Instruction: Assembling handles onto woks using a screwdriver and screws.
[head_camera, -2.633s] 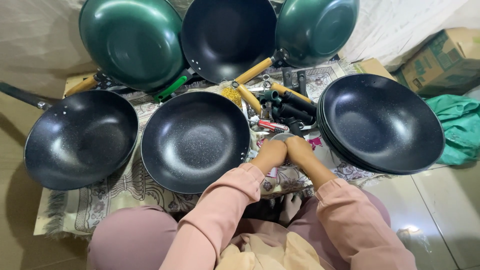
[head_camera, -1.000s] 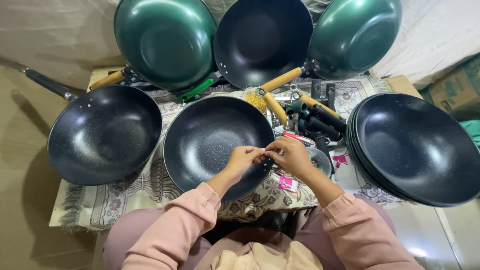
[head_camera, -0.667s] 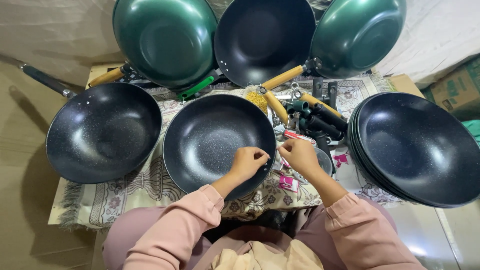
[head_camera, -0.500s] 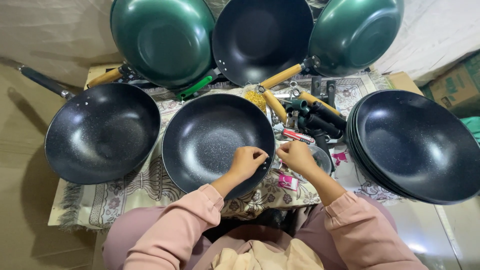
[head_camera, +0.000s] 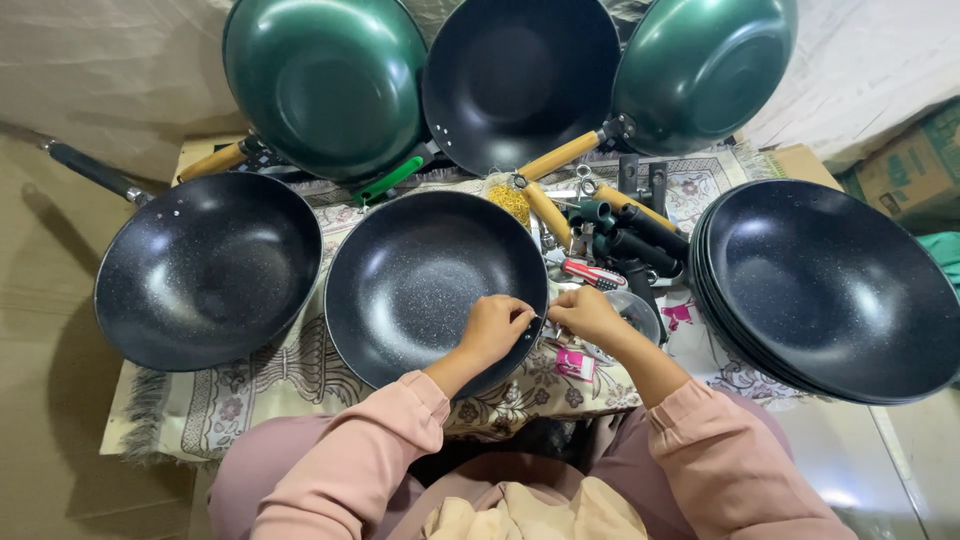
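Here my left hand and right hand meet at the middle wok's lower-right rim, mid-frame, fingers pinched together on something too small to tell; the rim lies between them.

Two hands, left hand and right hand, meet at the near right rim of a speckled black wok; a stack of black woks sits right of it.
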